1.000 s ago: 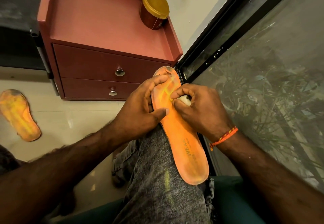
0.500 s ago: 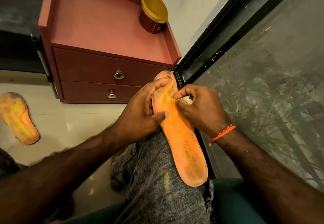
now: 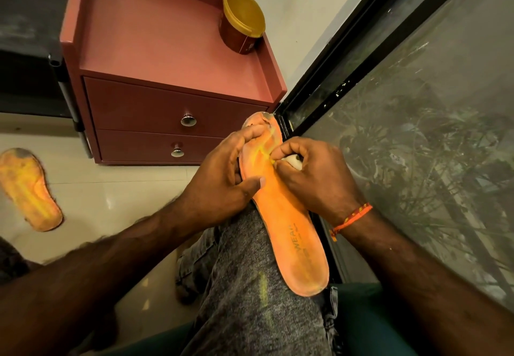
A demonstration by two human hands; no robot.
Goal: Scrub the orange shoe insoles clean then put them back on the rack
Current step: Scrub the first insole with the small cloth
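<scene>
Pale tiled floor, a reddish-pink two-drawer cabinet beyond the hands, a dark glass door to the right. Little changed over the last second: same grip, same patch near the toe, only a slight shift of the small whitish scrubbing piece, so scrubbing judged underway, rack step not yet near. Long orange foam insole propped on the grey-jeaned knee. Left hand clamped on its left edge, thumb across the top. Right hand curled tight round the scrubbing piece, pressing on the insole. Second grimy orange insole flat on the floor, well left.
</scene>
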